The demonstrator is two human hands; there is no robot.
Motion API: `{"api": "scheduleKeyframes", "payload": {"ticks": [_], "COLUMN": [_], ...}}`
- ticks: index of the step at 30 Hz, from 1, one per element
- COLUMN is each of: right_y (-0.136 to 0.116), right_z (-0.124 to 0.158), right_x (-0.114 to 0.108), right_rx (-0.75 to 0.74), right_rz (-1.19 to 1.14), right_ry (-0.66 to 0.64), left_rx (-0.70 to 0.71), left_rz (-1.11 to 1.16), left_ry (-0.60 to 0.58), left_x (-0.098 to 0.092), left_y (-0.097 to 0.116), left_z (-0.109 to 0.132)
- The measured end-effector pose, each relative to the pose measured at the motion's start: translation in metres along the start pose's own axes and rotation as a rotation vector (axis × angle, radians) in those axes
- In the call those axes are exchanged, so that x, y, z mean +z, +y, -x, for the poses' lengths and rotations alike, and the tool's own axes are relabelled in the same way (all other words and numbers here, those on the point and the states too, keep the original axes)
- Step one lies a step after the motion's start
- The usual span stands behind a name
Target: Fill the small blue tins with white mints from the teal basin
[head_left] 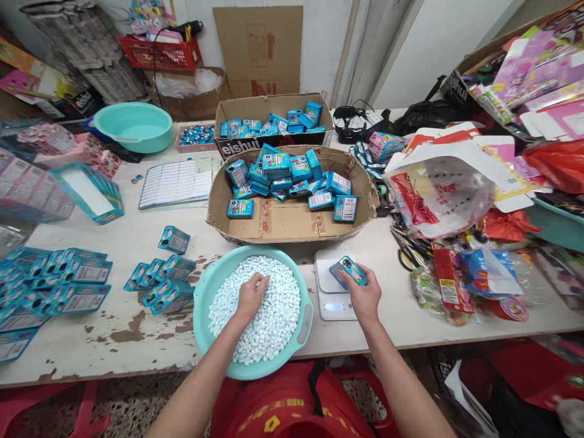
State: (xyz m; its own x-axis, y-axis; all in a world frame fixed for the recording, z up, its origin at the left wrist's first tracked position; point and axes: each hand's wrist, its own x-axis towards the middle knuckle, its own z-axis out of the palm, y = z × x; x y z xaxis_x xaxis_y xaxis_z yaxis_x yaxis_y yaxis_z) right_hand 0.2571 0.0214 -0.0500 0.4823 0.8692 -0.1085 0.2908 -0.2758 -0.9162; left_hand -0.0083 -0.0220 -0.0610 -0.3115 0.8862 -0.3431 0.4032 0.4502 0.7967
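Note:
My left hand (252, 297) is closed in a pinch over a turquoise basin (201, 328) full of small pale blue and white candies (269, 334). A small pale candy seems to show between its fingertips; the rest of the grip is hidden. My right hand (367, 295) holds a small blue candy box (349, 271), tilted, with a dark round spot on its near face. That box is over a white digital scale (326, 301) with a lit display. Whether the box touches the scale I cannot tell.
Behind the basin, a cut-down cardboard box (292, 228) holds several blue boxes, with another carton (274, 104) behind it. Upright blue boxes (176, 267) stand left, more (82, 274) farther left. Scissors (406, 249) and packaging (451, 286) lie right. A ruled sheet (176, 182) lies back left.

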Motion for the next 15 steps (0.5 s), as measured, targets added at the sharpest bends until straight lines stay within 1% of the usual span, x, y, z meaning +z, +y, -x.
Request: {"api": "scheduleKeyframes", "payload": {"ticks": [2,4,6,7,9,12,14,15], "right_y": [-0.014,-0.032,-0.05,-0.057,-0.068,-0.077,-0.081,-0.082], "right_z": [0.011,0.028,0.048,0.057,0.074,0.092,0.098,0.1], "right_x": [-0.005,-0.01,-0.01,-0.008,-0.001,0.014,0.022,0.025], "right_rx": [-0.074,-0.21,-0.36,-0.427,-0.533,-0.635,-0.666,-0.673], "right_rz": [0.009,0.016,0.02,0.026,0.049,0.103,0.136,0.15], "right_ry": [-0.029,-0.115,-0.251,-0.322,-0.44,-0.53,-0.553,-0.56], "left_rx": [-0.179,-0.365,-0.463,-0.468,-0.389,-0.163,-0.017,0.036], "left_rz": [0.42,0.778,0.996,1.058,1.131,1.151,1.12,1.095], "left_ry": [0.021,-0.039,-0.127,-0.153,-0.152,-0.055,0.036,0.081], "left_x": [-0.009,-0.018,-0.026,-0.029,-0.033,-0.031,-0.024,-0.02], "left_y": [0.0,0.006,0.021,0.032,0.059,0.099,0.115,0.119], "left_z": [-0.002,-0.001,0.002,0.006,0.015,0.032,0.04,0.042]}}
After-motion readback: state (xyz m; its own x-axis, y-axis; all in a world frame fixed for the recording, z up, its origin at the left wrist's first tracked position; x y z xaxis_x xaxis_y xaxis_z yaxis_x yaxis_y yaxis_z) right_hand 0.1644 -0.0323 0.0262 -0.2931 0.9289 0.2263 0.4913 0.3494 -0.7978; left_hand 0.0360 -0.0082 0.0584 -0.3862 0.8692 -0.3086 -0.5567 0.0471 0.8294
